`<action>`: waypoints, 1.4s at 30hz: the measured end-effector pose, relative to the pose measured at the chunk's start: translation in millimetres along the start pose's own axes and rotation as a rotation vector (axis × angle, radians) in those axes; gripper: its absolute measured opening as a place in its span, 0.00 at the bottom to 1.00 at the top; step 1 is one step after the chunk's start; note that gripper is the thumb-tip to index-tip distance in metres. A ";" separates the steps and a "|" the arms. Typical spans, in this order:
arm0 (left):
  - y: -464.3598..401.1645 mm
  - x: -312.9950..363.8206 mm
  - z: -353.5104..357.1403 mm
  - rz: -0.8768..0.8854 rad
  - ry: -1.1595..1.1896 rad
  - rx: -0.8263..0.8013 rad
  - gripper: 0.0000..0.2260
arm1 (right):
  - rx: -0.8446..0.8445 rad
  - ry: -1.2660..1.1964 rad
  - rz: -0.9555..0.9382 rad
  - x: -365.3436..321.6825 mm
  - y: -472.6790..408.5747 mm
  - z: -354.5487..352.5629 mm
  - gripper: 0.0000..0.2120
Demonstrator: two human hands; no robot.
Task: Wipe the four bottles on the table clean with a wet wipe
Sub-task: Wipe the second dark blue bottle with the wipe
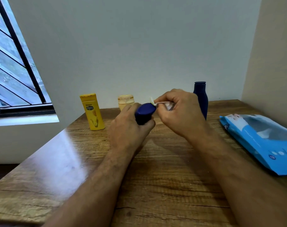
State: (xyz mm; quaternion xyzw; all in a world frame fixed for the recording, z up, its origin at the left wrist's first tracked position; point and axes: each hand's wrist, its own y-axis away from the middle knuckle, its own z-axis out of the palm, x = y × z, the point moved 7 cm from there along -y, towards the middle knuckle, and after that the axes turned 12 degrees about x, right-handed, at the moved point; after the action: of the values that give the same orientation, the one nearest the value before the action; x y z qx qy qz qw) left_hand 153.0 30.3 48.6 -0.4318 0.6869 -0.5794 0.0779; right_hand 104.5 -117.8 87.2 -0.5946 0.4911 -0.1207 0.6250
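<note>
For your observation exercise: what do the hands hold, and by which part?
Left hand grips the dark blue bottle round its body; right hand pinches the bunched wet wipe.

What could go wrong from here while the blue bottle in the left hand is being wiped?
1. The right hand works close in front of the tall blue bottle; a wide stroke could knock it over.
2. The left hand holds the small blue bottle above the table; hard wiping might twist it loose.
3. The wet wipe is bunched small, so it may miss spots.
</note>
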 end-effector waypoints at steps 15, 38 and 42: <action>0.3 5.1 0.8 0.057 -0.061 -0.033 0.19 | -0.030 0.079 -0.027 -1.2 0.8 1.8 0.08; 5.7 3.1 -4.1 -0.101 0.124 -0.030 0.15 | -0.222 -0.173 -0.132 -30.0 9.5 13.2 0.12; 4.8 -3.1 2.9 -0.123 0.182 -0.032 0.15 | -0.081 -0.163 -0.028 -10.4 -0.5 0.5 0.12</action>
State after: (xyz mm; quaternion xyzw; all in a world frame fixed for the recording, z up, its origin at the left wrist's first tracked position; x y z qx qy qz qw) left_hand 154.2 30.2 42.3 -0.4200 0.6724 -0.6089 -0.0277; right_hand 100.0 -110.0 92.4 -0.6341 0.4347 -0.0606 0.6366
